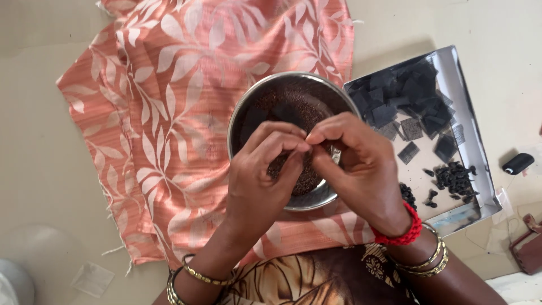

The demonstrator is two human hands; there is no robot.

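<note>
My left hand (pixel 265 181) and my right hand (pixel 361 169) meet fingertip to fingertip above a round steel bowl (pixel 240 116) filled with dark brown granules (pixel 293 101). The fingers of both hands pinch together around something small at the point where they touch; what it is stays hidden by the fingers. The bowl rests on an orange cloth with a white leaf pattern (pixel 164 113). Gold bangles and a red thread band circle my wrists.
To the right sits a shiny metal tray (pixel 468 96) holding several small black mesh squares (pixel 406 96) and a heap of small black rolled pieces (pixel 454 178). A small black object (pixel 518 163) and a brown pouch (pixel 529 248) lie at the far right on the beige floor.
</note>
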